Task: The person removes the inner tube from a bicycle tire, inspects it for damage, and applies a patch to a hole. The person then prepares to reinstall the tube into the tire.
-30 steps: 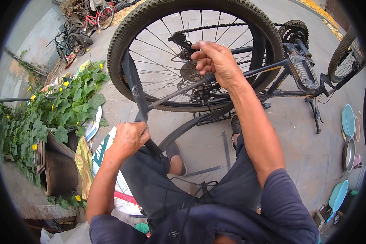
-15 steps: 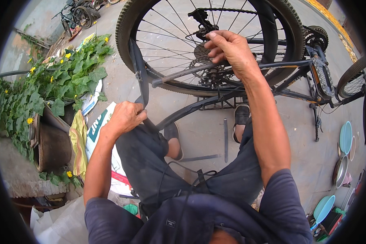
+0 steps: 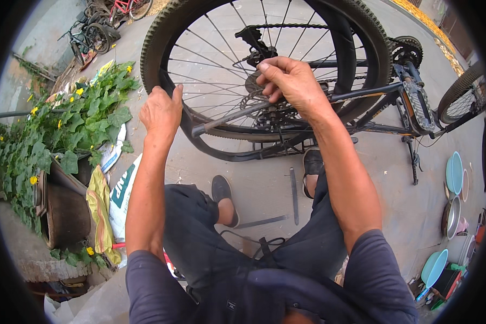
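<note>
A bicycle wheel with a knobby tyre [image 3: 154, 40] stands in front of me, its black inner tube [image 3: 221, 153] hanging partly out below the rim. At the tyre's left edge my left hand [image 3: 161, 110] is closed over the tyre, thumb raised beside the tube; its fingertips are hidden. My right hand [image 3: 291, 83] is over the hub, fingers curled and thumb against the forefinger. Whatever it pinches, if anything, is hidden. Below it a grey rod [image 3: 221, 120] with a rounded end, like a kickstand, slants left past the sprockets.
The bicycle frame [image 3: 367, 94] extends right, with a pedal [image 3: 416, 105] and another wheel [image 3: 461, 94]. Two dark flat strips [image 3: 294, 197] lie between my feet. Leafy plants [image 3: 59, 127] and a brown pot [image 3: 65, 208] are left; basins [image 3: 453, 173] stand right.
My left hand has moved up from beside my knee to the tyre's left edge. The inner tube, earlier pulled toward my knee, now curves under the wheel. My right hand stays near the hub.
</note>
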Tool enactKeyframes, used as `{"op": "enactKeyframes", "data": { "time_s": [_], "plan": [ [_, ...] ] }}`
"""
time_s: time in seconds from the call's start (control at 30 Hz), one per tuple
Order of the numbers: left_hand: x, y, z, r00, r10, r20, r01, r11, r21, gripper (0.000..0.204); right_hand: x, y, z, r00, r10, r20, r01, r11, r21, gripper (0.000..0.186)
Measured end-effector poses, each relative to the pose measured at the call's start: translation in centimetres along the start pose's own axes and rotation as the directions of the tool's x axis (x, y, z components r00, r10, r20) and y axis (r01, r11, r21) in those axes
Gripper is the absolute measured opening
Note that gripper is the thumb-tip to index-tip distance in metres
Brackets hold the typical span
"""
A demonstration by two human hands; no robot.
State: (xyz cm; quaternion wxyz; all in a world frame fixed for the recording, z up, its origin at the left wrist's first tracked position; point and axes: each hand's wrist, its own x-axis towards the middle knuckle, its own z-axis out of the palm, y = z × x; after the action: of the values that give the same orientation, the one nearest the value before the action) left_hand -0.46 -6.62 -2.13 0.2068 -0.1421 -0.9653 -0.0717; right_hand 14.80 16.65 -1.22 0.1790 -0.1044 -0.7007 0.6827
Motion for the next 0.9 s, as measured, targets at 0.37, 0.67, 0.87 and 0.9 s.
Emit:
{"op": "enactKeyframes", "data": {
  "time_s": [0.37, 0.67, 0.87, 0.9],
  "plan": [
    [1.9, -1.5, 3.9, 0.976, 0.132, -0.171, -0.125, 0.991, 0.047, 0.040, -0.4, -0.7, -0.4, 0.999, 0.040, 0.018, -0.039, 0.999, -0.020, 0.036],
    [-2.8, -4.8, -0.3, 0.892, 0.449, 0.052, -0.439, 0.888, -0.137, 0.034, -0.1, -0.7, -0.2, 0.999, 0.050, 0.007, -0.049, 0.999, -0.023, 0.034],
    [-9.0, -4.5, -3.9, 0.806, 0.563, 0.181, -0.512, 0.817, -0.264, 0.031, 0.0, -0.4, -0.1, 0.999, 0.030, -0.012, -0.030, 0.999, 0.014, 0.037],
    [-9.9, -4.3, -4.1, 0.806, 0.565, 0.179, -0.513, 0.816, -0.265, 0.031, 0.0, -0.4, -0.4, 0.999, 0.028, -0.019, -0.027, 0.999, 0.035, 0.038]
  ]
}}
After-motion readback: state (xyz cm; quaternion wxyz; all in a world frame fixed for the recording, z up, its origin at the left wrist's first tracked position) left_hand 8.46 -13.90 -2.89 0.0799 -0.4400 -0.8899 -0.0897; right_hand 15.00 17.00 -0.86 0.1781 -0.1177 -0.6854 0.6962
